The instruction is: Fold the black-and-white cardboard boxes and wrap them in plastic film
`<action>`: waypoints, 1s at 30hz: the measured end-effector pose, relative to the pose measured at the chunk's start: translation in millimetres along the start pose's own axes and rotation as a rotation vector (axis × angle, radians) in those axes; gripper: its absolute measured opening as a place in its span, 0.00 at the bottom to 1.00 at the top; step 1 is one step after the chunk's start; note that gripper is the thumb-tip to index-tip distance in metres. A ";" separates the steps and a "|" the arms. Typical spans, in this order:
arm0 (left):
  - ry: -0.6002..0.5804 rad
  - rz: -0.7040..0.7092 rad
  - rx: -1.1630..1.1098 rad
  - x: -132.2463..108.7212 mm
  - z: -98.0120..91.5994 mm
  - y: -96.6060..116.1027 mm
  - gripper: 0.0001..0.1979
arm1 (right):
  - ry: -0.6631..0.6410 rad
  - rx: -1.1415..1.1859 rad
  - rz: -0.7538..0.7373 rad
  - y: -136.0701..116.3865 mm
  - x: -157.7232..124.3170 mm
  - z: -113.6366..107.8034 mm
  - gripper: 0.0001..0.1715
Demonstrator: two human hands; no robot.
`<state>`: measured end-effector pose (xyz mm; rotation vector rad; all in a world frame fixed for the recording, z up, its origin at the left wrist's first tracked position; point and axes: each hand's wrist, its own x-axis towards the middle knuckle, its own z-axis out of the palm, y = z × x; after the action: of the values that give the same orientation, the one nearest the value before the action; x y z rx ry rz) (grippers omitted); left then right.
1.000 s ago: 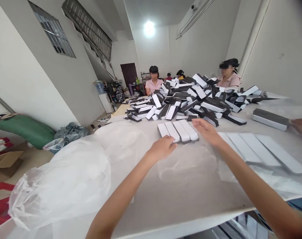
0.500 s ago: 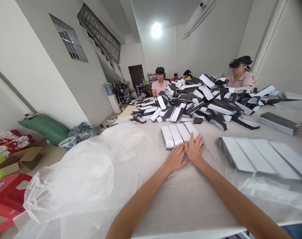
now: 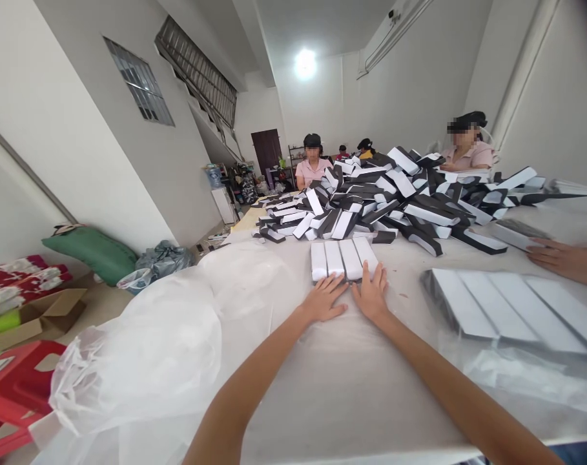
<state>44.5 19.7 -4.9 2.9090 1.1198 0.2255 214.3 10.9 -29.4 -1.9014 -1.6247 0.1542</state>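
Observation:
A row of several white-and-black folded paper boxes (image 3: 336, 259) lies side by side in front of me, with clear plastic around their near end. My left hand (image 3: 323, 298) rests flat at the row's near left edge, fingers spread and touching it. Beside it, my right hand (image 3: 372, 290) lies with fingers stretched out over the near right corner. Neither hand is closed round anything. To the right, a clear plastic bag (image 3: 516, 371) holds another row of larger-looking white boxes (image 3: 496, 300).
A big pile of black-and-white boxes (image 3: 365, 194) covers the table's far side. Stacked translucent plastic bags (image 3: 172, 342) lie on the left. A co-worker's hand (image 3: 564, 258) reaches in at right. Two people in pink sit beyond the pile. A red stool (image 3: 22, 374) stands left.
Both my hands have shifted slightly left and spread a little apart, and the row of boxes has turned straighter. A co-worker's hand has come further in from the right onto a box there.

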 end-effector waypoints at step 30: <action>-0.169 -0.106 -0.146 -31.5 -4.1 18.3 0.37 | -0.185 -0.324 0.135 -17.5 -29.5 -4.8 0.45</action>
<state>33.1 -15.0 -3.7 2.6753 1.1723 0.0556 194.7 -17.4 -25.3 -2.3045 -1.7249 0.1322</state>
